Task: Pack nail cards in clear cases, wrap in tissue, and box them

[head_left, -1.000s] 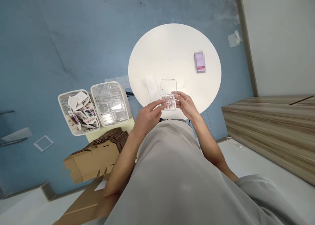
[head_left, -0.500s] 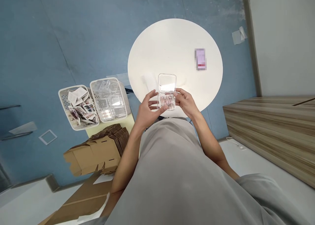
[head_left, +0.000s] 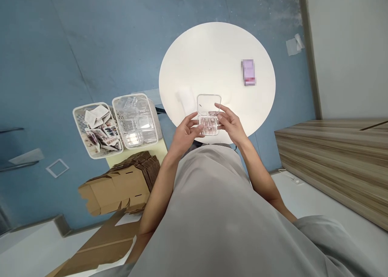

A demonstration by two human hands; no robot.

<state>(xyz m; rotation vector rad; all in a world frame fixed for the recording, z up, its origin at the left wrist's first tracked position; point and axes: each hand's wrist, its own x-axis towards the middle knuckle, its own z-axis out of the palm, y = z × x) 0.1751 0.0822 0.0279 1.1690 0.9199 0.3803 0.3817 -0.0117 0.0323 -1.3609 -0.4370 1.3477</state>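
Note:
Over the near edge of the round white table, a small hinged clear plastic case (head_left: 209, 124) stands with its lid (head_left: 209, 104) raised away from me. Rows of small, shiny pinkish pieces, looking like press-on nails (head_left: 209, 121), fill its lower half. My left hand (head_left: 185, 135) grips the case's left side, thumb over the near left part and fingers along the edge. At the right side, my right hand (head_left: 233, 125) also holds the case; its index finger reaches to the lid's right edge. Some fingertips are hidden behind the case.
A white sheet or pad (head_left: 186, 100) and a blurred purple box (head_left: 249, 72) lie on the table (head_left: 209, 47). To the left stand a basket of cards and packets (head_left: 100, 131) and a basket of clear cases (head_left: 136, 121). Folded cardboard boxes (head_left: 121, 186) are stacked nearer me.
My right index finger has moved up from the case's side onto the lid's edge. The case has shifted slightly right, and my left thumb has slid up a little.

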